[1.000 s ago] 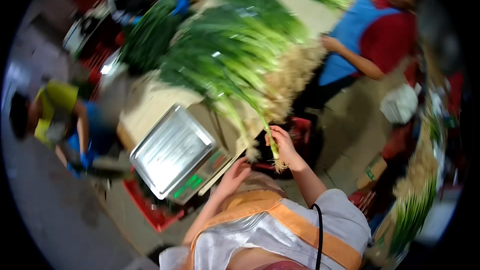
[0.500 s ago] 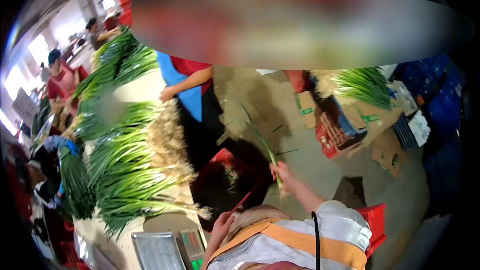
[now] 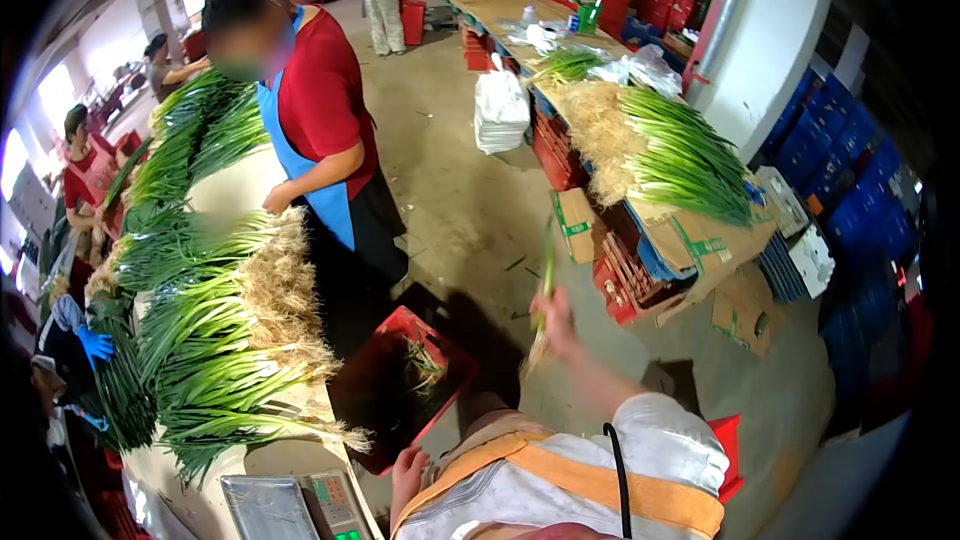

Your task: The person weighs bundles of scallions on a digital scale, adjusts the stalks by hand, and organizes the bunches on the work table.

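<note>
My right hand (image 3: pixel 556 322), blurred, is closed around a green onion (image 3: pixel 548 258). The stalk stands nearly upright, with its pale roots hanging below the fist. Low by my waist, my left hand (image 3: pixel 407 470) has its fingers curled beside the corner of a red crate (image 3: pixel 405 325); what they hold, if anything, is hidden. Loose green scraps (image 3: pixel 422 365) lie inside the crate. To the left, bunches of green onions (image 3: pixel 215 325) cover a pale table (image 3: pixel 215 465), roots facing the aisle.
A digital scale (image 3: pixel 268 508) sits at the table's near end. Across the aisle, more green onions (image 3: pixel 680 155) lie on a cardboard-covered bench (image 3: pixel 700 245). A co-worker in a blue apron (image 3: pixel 335 215) stands at the table. Blue crates (image 3: pixel 840 155) are stacked at right.
My view has shifted, showing more of the far bench and aisle. My right hand still grips the green onion, now more upright. My left hand appears lower, near the crate corner.
</note>
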### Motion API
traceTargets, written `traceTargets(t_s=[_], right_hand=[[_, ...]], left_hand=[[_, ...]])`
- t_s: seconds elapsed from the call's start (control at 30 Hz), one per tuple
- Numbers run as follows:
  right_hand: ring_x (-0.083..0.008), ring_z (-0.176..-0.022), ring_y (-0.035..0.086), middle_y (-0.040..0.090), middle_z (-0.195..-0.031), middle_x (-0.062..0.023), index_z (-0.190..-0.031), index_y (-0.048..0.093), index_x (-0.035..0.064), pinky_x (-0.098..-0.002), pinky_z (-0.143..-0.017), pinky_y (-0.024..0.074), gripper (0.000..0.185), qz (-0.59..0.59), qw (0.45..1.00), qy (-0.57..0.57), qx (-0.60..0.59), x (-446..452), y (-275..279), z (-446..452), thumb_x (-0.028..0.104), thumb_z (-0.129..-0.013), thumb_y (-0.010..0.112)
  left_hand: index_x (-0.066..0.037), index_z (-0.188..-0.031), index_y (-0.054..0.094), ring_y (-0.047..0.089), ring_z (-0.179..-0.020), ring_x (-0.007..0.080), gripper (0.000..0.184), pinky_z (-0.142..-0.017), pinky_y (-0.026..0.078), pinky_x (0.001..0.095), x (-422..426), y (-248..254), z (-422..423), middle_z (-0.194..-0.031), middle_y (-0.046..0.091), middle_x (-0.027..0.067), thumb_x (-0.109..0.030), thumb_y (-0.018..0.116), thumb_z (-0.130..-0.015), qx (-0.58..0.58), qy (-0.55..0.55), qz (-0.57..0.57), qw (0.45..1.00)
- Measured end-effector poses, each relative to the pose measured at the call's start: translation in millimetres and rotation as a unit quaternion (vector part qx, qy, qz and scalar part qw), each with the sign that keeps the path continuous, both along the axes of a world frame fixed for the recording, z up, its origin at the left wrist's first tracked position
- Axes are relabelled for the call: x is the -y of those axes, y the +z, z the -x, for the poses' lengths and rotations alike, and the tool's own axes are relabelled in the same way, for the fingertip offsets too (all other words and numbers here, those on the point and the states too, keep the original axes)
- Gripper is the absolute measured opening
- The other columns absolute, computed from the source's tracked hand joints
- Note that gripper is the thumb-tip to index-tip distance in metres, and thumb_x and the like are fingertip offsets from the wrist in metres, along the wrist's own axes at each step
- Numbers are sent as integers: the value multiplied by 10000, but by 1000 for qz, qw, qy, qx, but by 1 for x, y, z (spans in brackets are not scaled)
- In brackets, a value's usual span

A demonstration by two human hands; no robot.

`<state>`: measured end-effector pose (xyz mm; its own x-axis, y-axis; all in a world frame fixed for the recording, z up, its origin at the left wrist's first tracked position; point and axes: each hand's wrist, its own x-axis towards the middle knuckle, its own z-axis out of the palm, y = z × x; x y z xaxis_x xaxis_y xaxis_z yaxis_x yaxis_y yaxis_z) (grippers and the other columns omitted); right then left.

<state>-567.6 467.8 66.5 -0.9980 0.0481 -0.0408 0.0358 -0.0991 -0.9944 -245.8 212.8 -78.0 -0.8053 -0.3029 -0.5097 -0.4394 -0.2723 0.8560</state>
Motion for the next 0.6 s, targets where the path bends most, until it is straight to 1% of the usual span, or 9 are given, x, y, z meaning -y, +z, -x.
traceTargets(t_s=[0.1, 0.17, 0.2, 0.27, 0.33, 0.37, 0.43, 0.53, 0.6], right_hand=[[-104, -778, 523, 554, -831, -8, -985, 480, 94, -259, -690, 425, 166, 64, 979, 3, -194, -35, 78, 191, 235, -913, 531], [-232, -937, 574, 550, -1114, -172, -1369, 324, -4, -323, -814, 462, 662, 105, 983, -120, -86, -39, 174, 299, 458, -926, 494], [-315, -1403, 167, 120, -1513, -250, -1456, 77, -46, -383, -1123, 172, 909, -35, 963, -196, -183, -61, 185, 376, 549, -896, 476], [-295, -1412, 136, 164, -1501, -249, -1447, 115, -45, -363, -1129, 176, 837, -115, 892, -286, -331, -67, 228, 435, 487, -916, 482], [-274, -1308, 312, 246, -1460, -238, -1440, 173, -18, -354, -1062, 289, 717, -110, 907, -196, -355, -34, 247, 402, 396, -934, 467], [-263, -1256, 400, 287, -1440, -232, -1437, 202, -4, -350, -1028, 345, 660, -112, 912, -152, -364, -13, 241, 374, 351, -944, 459], [-282, -1274, 380, 310, -1417, -221, -1369, 291, 10, -384, -1039, 331, 586, -160, 920, -11, -358, 28, 167, 344, 295, -907, 513], [-310, -1300, 349, 345, -1382, -204, -1268, 424, 32, -436, -1056, 309, 483, -273, 875, 264, -300, 74, -10, 297, 210, -852, 593], [-349, -1351, 272, 296, -1424, -216, -1248, 465, 71, -458, -1082, 275, 465, -256, 848, 402, -232, 66, -45, 233, 200, -829, 622]], left_hand=[[-26, -1121, 547, 628, -777, 151, 256, -663, 489, 258, -10, -4, -1, -918, 657, 98, -178, 571, -917, 54, 118, -71, 989], [-13, -1111, 551, 641, -762, 174, 273, -662, 509, 277, -20, 4, 12, -891, 664, 124, -207, 570, -921, 62, 181, -77, 979], [6, -1101, 557, 649, -753, 194, 298, -675, 526, 294, -21, 4, 19, -871, 668, 145, -228, 579, -919, 49, 202, -58, 976], [33, -1095, 551, 659, -754, 220, 333, -688, 548, 316, -27, 9, 41, -868, 669, 183, -248, 579, -920, 37, 245, -32, 968], [24, -1121, 531, 659, -763, 223, 341, -693, 547, 315, -29, -6, 56, -889, 668, 186, -247, 580, -919, 32, 289, -45, 956], [23, -1126, 525, 660, -766, 224, 344, -696, 547, 317, -28, -32, 57, -893, 667, 184, -246, 581, -919, 18, 306, -55, 950], [25, -1117, 526, 659, -765, 222, 338, -690, 546, 318, -38, -42, 71, -875, 665, 173, -241, 584, -918, 16, 273, -43, 961], [28, -1109, 527, 658, -765, 216, 327, -676, 546, 319, -44, -67, 72, -853, 662, 160, -233, 581, -920, 3, 239, -19, 971], [29, -1105, 527, 658, -766, 211, 318, -665, 546, 319, -42, -85, 74, -839, 660, 153, -227, 578, -922, -16, 224, -4, 974]])
